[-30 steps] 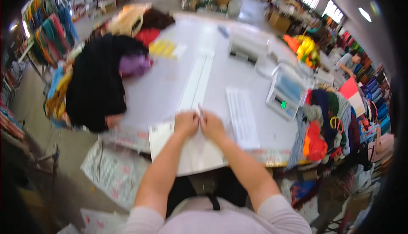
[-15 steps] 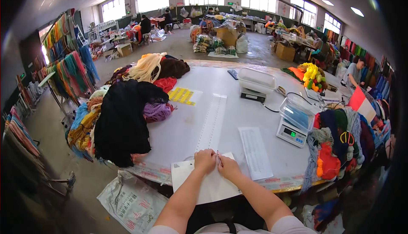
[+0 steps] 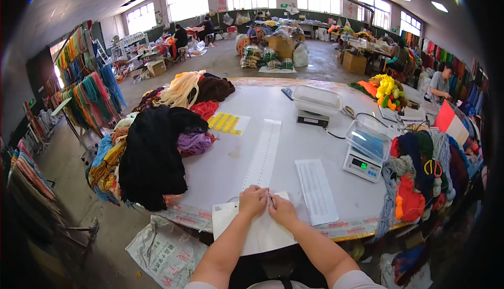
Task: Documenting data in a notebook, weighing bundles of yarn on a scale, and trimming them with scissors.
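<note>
My left hand (image 3: 254, 201) and my right hand (image 3: 282, 209) meet at the near edge of the table, with fingers pinched closed against each other. Something small and thin seems to be between the fingertips, too small to make out. Beneath my hands lies a white board or card (image 3: 268, 236), jutting over the table's edge. From my left hand a long white strip with rows of small marks or holes (image 3: 262, 152) runs away across the tabletop. Right of my hands lies a white printed sheet (image 3: 317, 192).
A black yarn heap (image 3: 152, 158) and coloured skeins flank the left side. At right stand a digital scale (image 3: 362, 165) with a clear tray, a second scale (image 3: 313, 117), and more yarn (image 3: 409, 200) with orange scissors (image 3: 433, 168). A co-worker (image 3: 440, 84) sits at far right.
My hands stay pinched together over the white board, with only a slight shift of the fingers. The whole view has moved a little. The co-worker at far right has shifted slightly.
</note>
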Tool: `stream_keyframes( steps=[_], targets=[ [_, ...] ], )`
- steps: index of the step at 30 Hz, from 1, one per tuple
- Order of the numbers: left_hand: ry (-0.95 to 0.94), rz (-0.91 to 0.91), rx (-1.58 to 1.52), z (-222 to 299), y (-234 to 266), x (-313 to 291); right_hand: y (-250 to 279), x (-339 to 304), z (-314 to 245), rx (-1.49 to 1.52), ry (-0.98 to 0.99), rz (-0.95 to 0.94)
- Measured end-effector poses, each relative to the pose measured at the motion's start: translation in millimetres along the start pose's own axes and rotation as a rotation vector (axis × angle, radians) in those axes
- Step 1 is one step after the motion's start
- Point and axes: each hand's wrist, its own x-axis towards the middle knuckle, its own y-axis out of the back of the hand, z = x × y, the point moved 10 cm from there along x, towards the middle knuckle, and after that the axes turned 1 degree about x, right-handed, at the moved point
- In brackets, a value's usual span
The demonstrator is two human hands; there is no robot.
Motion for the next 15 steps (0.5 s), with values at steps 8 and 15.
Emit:
stream_keyframes(
  steps=[8,15],
  targets=[
    [0.087,0.434,-0.025,-61,130,-103,63,-68,37,-0.168,-0.177,-0.078],
    [0.755,0.295,-1.607,-93,64,-237,80,-131,24,-0.07,-0.133,-0.024]
  ],
)
